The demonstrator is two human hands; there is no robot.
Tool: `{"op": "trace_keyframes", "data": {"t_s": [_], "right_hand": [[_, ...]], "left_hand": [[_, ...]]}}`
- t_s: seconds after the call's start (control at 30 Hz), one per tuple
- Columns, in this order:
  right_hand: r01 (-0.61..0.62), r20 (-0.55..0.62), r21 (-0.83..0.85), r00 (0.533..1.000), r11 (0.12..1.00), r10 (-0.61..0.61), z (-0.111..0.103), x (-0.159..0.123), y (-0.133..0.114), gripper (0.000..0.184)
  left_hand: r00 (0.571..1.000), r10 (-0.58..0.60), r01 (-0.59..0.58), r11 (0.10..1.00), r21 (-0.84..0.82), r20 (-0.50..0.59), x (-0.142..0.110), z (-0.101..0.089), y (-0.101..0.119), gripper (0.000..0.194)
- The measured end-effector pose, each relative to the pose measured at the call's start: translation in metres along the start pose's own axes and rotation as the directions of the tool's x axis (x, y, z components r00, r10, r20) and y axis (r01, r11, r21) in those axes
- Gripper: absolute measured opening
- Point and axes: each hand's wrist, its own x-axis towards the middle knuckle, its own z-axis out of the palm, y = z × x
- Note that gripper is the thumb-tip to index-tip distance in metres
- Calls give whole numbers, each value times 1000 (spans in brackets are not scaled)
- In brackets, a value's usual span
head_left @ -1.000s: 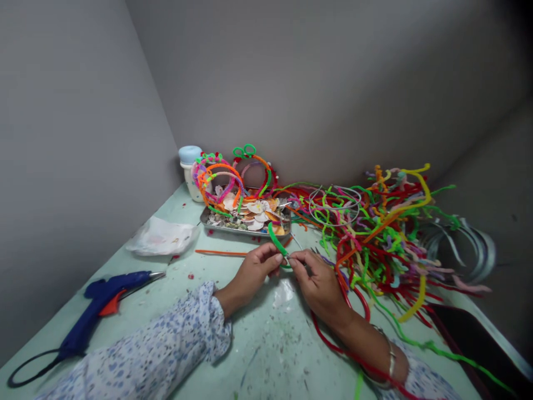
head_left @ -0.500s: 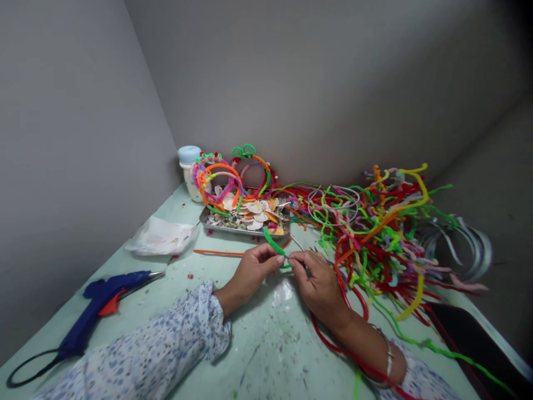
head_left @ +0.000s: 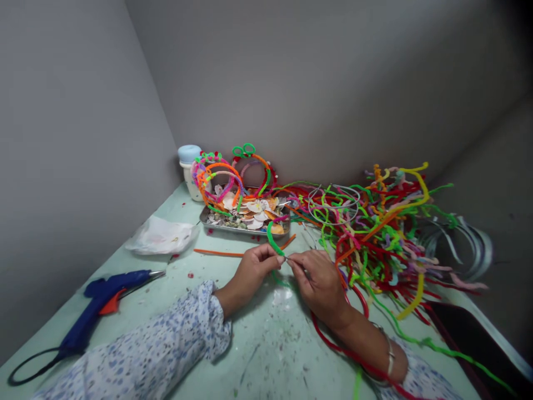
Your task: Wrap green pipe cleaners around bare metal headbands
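Note:
My left hand (head_left: 254,275) pinches a curved green pipe cleaner (head_left: 272,238) between thumb and fingers, and its free end arches up toward the tray. Close beside it, my right hand (head_left: 318,280) is closed in a pinch on a thin grey strip (head_left: 287,258) that meets the green piece. Most of that strip is hidden by my fingers. A blurred green length (head_left: 280,280) hangs below the two hands. Behind them an orange pipe cleaner (head_left: 219,253) lies on the table, partly covered by my left hand. A red pipe cleaner (head_left: 325,339) passes by my right forearm.
A metal tray (head_left: 250,234) holds shells, with pipe-cleaner-wrapped headbands (head_left: 220,166) on it. A lidded bottle (head_left: 191,178) stands behind. Tangled pipe cleaners (head_left: 383,233) and bare metal headbands (head_left: 478,250) fill the right. A glue gun (head_left: 100,303) and plastic bag (head_left: 162,236) lie left.
The green pipe cleaner's upper end has risen and tilted slightly to the right. The green length under my hands has swung lower. Both hands stay in nearly the same place.

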Motion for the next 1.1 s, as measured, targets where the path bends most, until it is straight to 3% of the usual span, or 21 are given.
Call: {"op": "trace_keyframes", "data": {"t_s": [0.6, 1.1], "right_hand": [[93, 30, -125, 995, 988, -90, -1, 1, 1, 14], [-47, 22, -3, 999, 999, 47, 2, 0, 3, 12]], "left_hand": [[997, -70, 69, 997, -33, -20, 2, 0, -4, 17], [989, -80, 106, 971, -216, 125, 8, -5, -9, 6]]}}
